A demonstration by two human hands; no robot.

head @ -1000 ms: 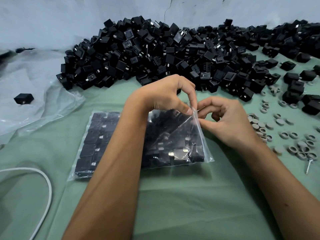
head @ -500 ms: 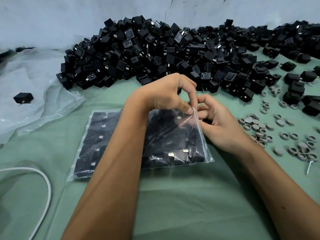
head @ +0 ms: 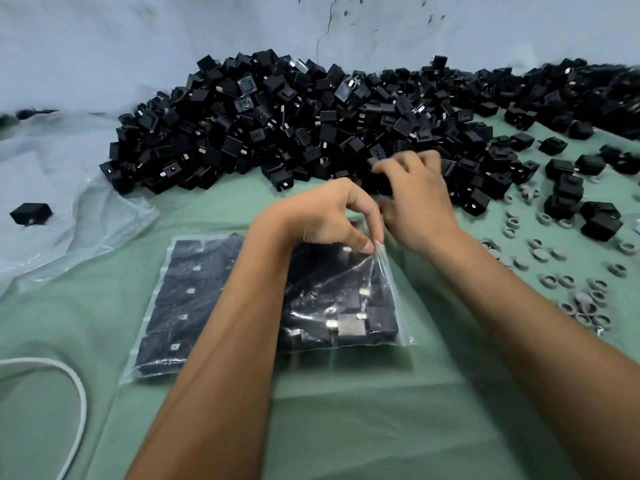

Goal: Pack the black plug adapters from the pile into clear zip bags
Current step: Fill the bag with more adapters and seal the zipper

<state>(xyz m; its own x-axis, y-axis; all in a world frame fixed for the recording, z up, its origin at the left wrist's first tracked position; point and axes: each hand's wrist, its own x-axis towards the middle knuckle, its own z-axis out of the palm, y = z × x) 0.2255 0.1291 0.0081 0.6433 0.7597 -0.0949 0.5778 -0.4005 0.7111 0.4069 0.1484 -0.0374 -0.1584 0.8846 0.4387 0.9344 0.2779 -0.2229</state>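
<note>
A clear zip bag [head: 349, 292] filled with black plug adapters lies flat on the green cloth in front of me. My left hand [head: 325, 216] pinches the bag's open edge at its far right corner and lifts the plastic a little. Behind it a big pile of black plug adapters [head: 277, 116] spreads along the wall. My right hand [head: 419, 199] is at the pile's near edge, its fingers curled round a black adapter [head: 380, 183]; the hand is motion-blurred. My left forearm hides the middle of the bag.
Several grey rings [head: 554, 252] and loose adapters [head: 568, 188] lie at the right. A clear plastic sheet [head: 69, 209] with one adapter [head: 31, 213] on it covers the left. A white cable [head: 80, 393] curves at the lower left. The wall [head: 138, 46] stands behind the pile.
My right hand left the bag's opening and moved up to the pile's edge, where it took hold of an adapter. The left hand kept its pinch on the bag.
</note>
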